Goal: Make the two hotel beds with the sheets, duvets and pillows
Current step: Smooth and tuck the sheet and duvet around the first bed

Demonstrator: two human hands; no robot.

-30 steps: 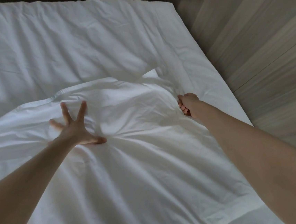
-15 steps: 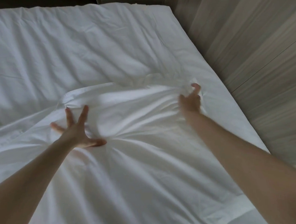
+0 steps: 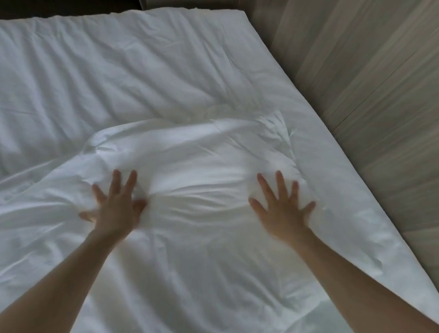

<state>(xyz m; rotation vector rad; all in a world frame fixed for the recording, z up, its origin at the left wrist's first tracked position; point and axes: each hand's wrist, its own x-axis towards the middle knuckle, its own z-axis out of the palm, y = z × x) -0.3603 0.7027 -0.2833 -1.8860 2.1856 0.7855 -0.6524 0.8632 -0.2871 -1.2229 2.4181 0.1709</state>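
1. We are pressing our left hand [image 3: 115, 207] flat on the duvet [image 3: 195, 262], fingers spread, mid-bed.
2. Our right hand [image 3: 281, 210] is resting spread near the duvet's right edge.
3. The sheet [image 3: 96, 70] is showing beyond the duvet's top edge.
4. The floor [image 3: 394, 95] is running along the bed's right edge.

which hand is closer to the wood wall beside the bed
Right. The right hand lies flat on the duvet near the bed edge along the wood wall; the left hand presses the duvet farther in, toward the bed's middle.
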